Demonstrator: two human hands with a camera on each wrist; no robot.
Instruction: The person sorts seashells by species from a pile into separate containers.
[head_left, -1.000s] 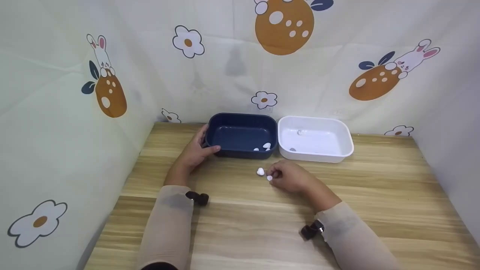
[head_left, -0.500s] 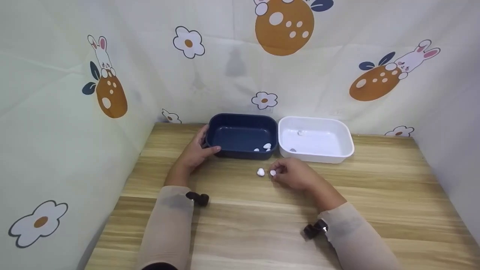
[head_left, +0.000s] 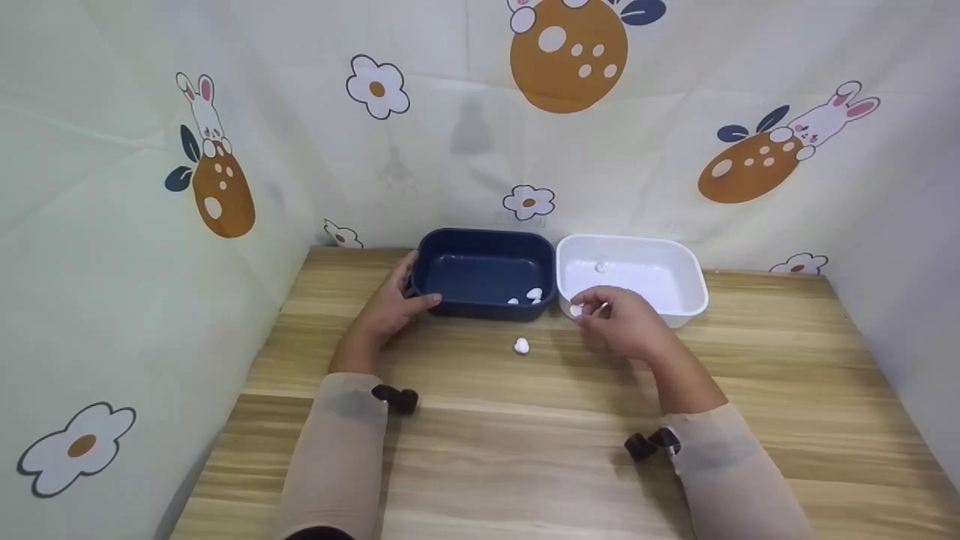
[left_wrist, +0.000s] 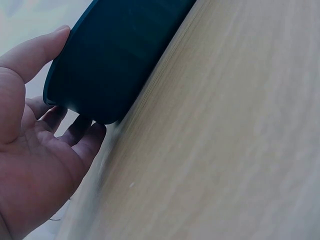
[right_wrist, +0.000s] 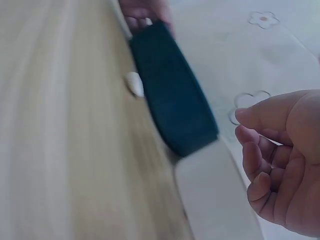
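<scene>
My left hand (head_left: 386, 301) grips the left end of a dark blue plastic basin (head_left: 480, 309), its thumb at the front rim. In the left wrist view the fingers (left_wrist: 90, 142) curl against the basin's end wall. Between thumb and fingertips my right hand (head_left: 630, 324) pinches a small white pebble-like piece (head_left: 576, 310), over the front left rim of a white plastic basin (head_left: 686, 304). Another white piece (head_left: 521, 346) lies on the table in front of the blue basin. Several white pieces (head_left: 534, 293) sit in the blue basin's front right corner.
The basins stand side by side along the back edge of the wooden table (head_left: 480, 442). A small pale ring-like piece (head_left: 601, 266) lies inside the white basin. A patterned cloth wall (head_left: 450, 150) rises close behind them.
My right hand has lifted the white piece off the table and moved right and back to the white basin's front rim, hiding a grey piece inside. The left hand has stayed put.
</scene>
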